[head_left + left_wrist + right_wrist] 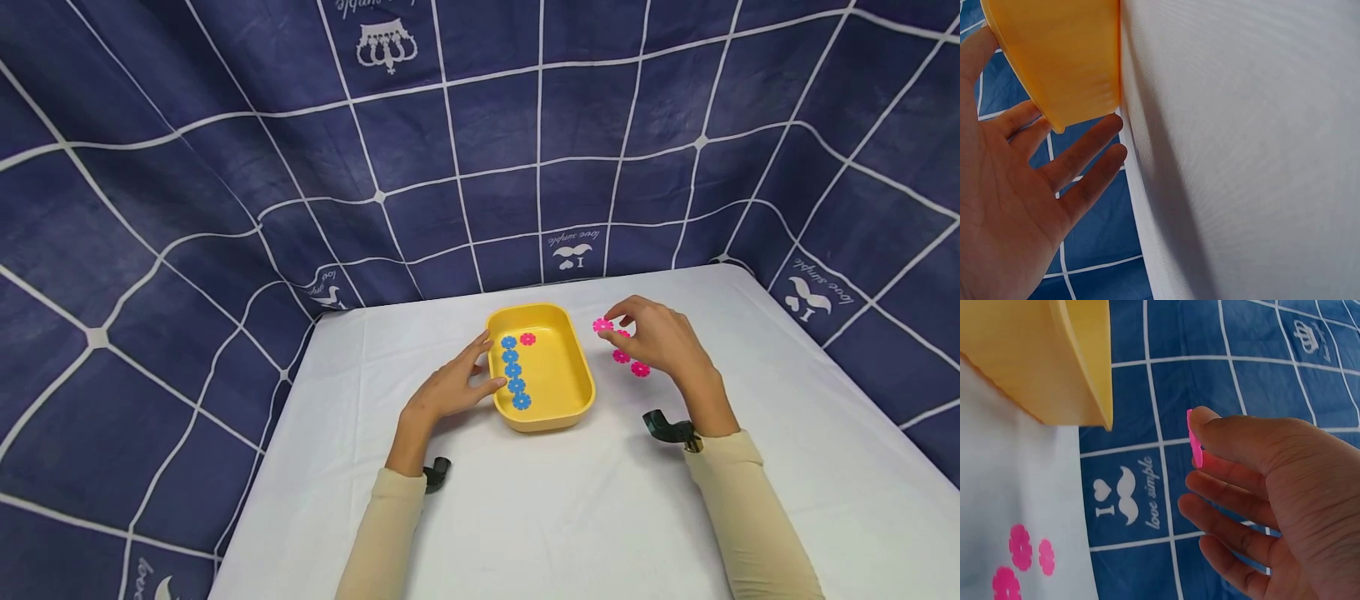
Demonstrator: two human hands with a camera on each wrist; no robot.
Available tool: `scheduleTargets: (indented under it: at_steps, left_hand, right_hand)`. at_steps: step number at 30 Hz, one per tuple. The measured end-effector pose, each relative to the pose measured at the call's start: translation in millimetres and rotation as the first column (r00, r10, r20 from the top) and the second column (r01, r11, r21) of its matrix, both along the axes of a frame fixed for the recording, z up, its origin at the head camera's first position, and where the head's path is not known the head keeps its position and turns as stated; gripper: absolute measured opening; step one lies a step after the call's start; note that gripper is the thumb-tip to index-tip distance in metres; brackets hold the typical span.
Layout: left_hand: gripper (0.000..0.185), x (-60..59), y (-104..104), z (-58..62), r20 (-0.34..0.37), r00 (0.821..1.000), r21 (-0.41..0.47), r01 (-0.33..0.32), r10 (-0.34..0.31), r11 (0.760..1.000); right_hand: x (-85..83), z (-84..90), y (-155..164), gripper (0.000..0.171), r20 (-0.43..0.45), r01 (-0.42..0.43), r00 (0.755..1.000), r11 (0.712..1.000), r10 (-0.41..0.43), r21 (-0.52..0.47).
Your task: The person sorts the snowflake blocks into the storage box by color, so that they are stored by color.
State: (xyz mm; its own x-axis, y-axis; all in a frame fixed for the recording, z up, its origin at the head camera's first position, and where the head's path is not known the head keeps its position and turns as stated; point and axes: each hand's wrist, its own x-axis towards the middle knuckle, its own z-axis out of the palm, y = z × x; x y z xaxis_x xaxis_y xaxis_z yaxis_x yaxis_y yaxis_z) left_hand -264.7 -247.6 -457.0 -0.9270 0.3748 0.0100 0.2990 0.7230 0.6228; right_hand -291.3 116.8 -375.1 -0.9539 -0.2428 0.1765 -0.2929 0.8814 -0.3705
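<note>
A yellow tray [557,421] stands on the white table. Along its left inner side lies a column of several blue flower-shaped discs [513,370], with one pink flower-shaped disc [528,339] at the far end beside them. My left hand [450,387] rests at the tray's left rim, fingers spread, thumb over the edge; the left wrist view shows the other fingers [1094,140] extended by the outer wall. To the tray's right, my right hand [656,337] pinches another pink flower-shaped disc [1195,439] between thumb and index finger, raised above the table.
Three pink flower-shaped discs [640,368] lie on the white tablecloth [555,517] under and beside the right hand. A dark blue checked curtain [495,125] rises behind the table and on both sides. Dark wrist-worn devices [667,427] sit below both hands.
</note>
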Motion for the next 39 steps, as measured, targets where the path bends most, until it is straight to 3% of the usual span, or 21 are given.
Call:
scheduleTargets:
  at_steps: [18, 28, 39]
  left_hand:
    - [0.09, -0.5, -1, 0.1, -0.001, 1.0, -0.011, -0.002, 0.002, 1.0]
    - [0.087, 1.9, -1, -2.1, 0.021, 1.0, -0.01, -0.005, 0.005, 1.0]
    - [0.084, 0.6, -1, -0.1, 0.009, 1.0, -0.013, 0.001, -0.001, 1.0]
  right_hand:
    - [8.7, -6.3, -50, 0.036, -0.024, -0.169, 0.985, 0.985, 0.17, 0.045]
    - [12.4, -12.5, -62, 0.035, 0.016, -0.187, 0.982, 0.982, 0.187, 0.013]
    - [0.2, -3.4, -80, 0.033, 0.005, -0.251, 0.968, 0.965, 0.251, 0.078]
